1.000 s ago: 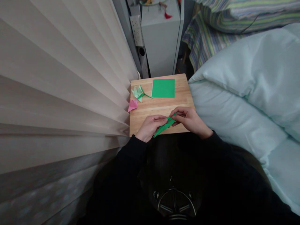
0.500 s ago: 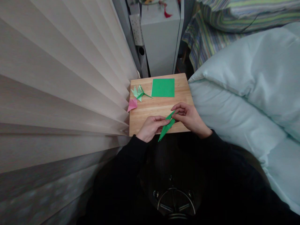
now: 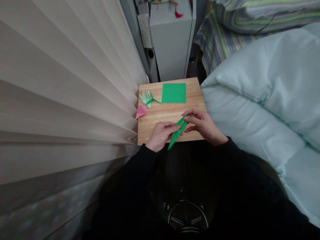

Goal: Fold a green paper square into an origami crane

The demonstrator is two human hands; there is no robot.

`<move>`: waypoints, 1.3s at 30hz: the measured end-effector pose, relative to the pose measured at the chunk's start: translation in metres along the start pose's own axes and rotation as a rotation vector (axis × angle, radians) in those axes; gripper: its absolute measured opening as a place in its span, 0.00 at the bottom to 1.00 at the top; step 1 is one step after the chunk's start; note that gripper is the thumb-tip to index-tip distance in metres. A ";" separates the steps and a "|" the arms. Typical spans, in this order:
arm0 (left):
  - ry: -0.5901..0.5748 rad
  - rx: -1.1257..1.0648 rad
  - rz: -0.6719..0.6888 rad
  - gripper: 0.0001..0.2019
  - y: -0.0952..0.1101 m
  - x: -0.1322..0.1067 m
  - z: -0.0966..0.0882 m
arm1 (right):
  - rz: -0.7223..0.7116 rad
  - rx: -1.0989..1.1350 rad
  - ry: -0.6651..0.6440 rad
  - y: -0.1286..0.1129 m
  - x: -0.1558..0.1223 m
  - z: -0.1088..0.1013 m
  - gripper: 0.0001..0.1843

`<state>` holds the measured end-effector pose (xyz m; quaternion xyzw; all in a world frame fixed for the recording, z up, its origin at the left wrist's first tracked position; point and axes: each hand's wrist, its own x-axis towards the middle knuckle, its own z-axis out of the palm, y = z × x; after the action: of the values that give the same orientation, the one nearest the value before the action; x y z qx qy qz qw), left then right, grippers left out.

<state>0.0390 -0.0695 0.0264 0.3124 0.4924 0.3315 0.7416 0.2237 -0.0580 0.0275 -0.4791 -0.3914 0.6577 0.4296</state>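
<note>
A long, narrow piece of folded green origami paper [image 3: 177, 132] is held slantwise over the near edge of a small wooden table [image 3: 152, 128]. My left hand [image 3: 162, 134] pinches it around the middle, thumb on top. At its upper tip, my right hand [image 3: 202, 125] grips it between thumb and index finger, the other fingers curled below. Its lower end splits into two points and hangs past the table edge. Farther back lies a square stack of green paper [image 3: 174, 93]. Folded light green paper pieces [image 3: 147, 98] and a pink folded piece [image 3: 141, 111] rest at the left.
A pleated curtain [image 3: 75, 83] hangs along the table's left side. On the right, a pale blue quilt [image 3: 250, 86] bulges against the table. Behind it stands a white cabinet [image 3: 171, 46] with a red tassel [image 3: 178, 12] on top.
The folded green paper has tilted slightly, and more of its upper part shows. My right thumb and fingers have shifted at its tip, with the lower fingers spreading a little.
</note>
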 end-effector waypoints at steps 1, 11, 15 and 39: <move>-0.008 -0.002 0.007 0.13 0.000 0.000 0.000 | 0.008 0.007 -0.019 0.000 0.000 0.000 0.18; -0.008 -0.024 0.086 0.14 -0.006 0.003 -0.001 | -0.024 0.040 -0.055 0.002 -0.001 0.004 0.19; 0.019 -0.042 0.060 0.13 -0.005 0.002 0.000 | -0.019 0.058 -0.022 0.005 0.001 0.002 0.19; -0.010 -0.098 0.005 0.10 0.000 -0.002 0.003 | -0.075 -0.019 -0.022 0.006 0.002 0.003 0.20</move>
<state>0.0414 -0.0711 0.0284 0.2784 0.4710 0.3555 0.7578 0.2190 -0.0589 0.0222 -0.4611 -0.4201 0.6426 0.4450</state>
